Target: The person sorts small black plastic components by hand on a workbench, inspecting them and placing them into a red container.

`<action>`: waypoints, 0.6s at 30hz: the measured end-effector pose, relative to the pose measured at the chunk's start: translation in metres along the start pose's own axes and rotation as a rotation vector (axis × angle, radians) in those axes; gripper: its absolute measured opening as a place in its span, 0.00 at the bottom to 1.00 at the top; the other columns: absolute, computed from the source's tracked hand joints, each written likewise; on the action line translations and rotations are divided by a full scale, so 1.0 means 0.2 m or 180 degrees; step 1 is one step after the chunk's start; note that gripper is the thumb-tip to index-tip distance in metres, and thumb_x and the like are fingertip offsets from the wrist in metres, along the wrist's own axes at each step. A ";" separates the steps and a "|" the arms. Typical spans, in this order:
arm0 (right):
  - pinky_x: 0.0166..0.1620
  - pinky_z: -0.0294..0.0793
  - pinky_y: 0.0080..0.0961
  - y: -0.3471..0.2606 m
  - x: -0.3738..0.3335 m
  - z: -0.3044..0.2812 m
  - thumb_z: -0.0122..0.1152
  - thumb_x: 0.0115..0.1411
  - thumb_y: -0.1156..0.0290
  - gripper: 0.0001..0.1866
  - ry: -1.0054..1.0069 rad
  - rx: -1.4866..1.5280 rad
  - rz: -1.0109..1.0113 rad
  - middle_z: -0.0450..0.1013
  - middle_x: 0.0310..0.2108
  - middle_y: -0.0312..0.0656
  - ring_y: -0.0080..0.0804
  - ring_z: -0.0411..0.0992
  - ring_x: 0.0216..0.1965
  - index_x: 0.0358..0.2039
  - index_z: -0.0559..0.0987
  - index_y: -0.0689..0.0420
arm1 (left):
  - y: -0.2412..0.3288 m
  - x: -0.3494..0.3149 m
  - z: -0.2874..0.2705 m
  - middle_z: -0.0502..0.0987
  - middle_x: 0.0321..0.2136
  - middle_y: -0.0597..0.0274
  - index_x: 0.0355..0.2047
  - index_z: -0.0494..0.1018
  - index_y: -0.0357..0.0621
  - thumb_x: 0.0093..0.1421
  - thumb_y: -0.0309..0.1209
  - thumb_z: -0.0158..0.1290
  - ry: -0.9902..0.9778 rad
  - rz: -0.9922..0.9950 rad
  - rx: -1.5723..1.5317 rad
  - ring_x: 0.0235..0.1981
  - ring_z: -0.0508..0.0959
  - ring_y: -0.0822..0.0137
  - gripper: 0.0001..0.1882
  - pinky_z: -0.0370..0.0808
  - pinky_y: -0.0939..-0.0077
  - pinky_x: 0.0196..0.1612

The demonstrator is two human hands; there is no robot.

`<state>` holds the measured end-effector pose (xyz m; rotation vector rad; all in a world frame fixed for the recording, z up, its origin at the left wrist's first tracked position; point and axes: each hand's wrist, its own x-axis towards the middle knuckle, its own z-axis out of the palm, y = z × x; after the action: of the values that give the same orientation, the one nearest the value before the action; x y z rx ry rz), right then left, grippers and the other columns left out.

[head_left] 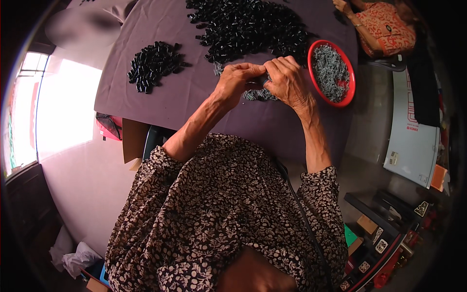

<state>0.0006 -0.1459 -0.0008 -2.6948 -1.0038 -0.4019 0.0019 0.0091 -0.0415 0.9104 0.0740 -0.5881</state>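
My left hand [240, 78] and my right hand [288, 82] meet over the near part of the cloth-covered table, thumbs and fingertips pinched together. Between them is a small dark bit, mostly hidden by the fingers, too small to name. Beneath the hands lies a loose heap of thin grey screw-like pieces [260, 95]. To the right of my right hand, a red plastic bowl [351, 91] holds many more such grey pieces. Beyond the hands spreads a large pile of short, shiny black pieces [243, 29]. A smaller pile of black pieces [154, 65] sits to the left.
A dusky purple cloth [194, 97] covers the table. At the far right sits another person in an orange patterned top [389, 29]. A white carton [413, 146] stands on the right, with dark frames and boxes below it. A cardboard box [134, 140] is under the table's left edge.
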 end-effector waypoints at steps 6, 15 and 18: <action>0.32 0.61 0.31 -0.02 0.00 0.00 0.55 0.34 0.77 0.10 -0.0009 -0.0112 -0.0063 0.63 0.19 0.41 0.37 0.63 0.26 0.18 0.65 0.58 | -0.01 -0.03 0.01 0.75 0.27 0.60 0.31 0.72 0.33 0.55 0.27 0.49 0.0147 -0.0051 0.0124 0.28 0.75 0.71 0.08 0.74 0.77 0.35; 0.29 0.62 0.33 -0.01 -0.05 0.03 0.53 0.35 0.77 0.09 -0.0090 -0.0077 -0.0128 0.61 0.18 0.43 0.40 0.62 0.24 0.17 0.63 0.59 | -0.03 -0.06 0.00 0.74 0.24 0.64 0.28 0.73 0.37 0.54 0.30 0.51 -0.0073 -0.0049 0.0323 0.26 0.74 0.73 0.08 0.73 0.78 0.32; 0.28 0.62 0.33 -0.01 -0.05 0.03 0.52 0.34 0.77 0.08 -0.0046 0.0107 -0.0254 0.61 0.18 0.44 0.41 0.62 0.23 0.16 0.62 0.59 | -0.01 -0.07 -0.01 0.73 0.24 0.64 0.28 0.72 0.37 0.55 0.31 0.51 -0.0277 -0.0135 0.0575 0.26 0.73 0.74 0.09 0.72 0.79 0.33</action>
<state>-0.0069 -0.1486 -0.0087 -2.6380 -1.1147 -0.3774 -0.0112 0.0155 -0.0393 1.0589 -0.0387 -0.6812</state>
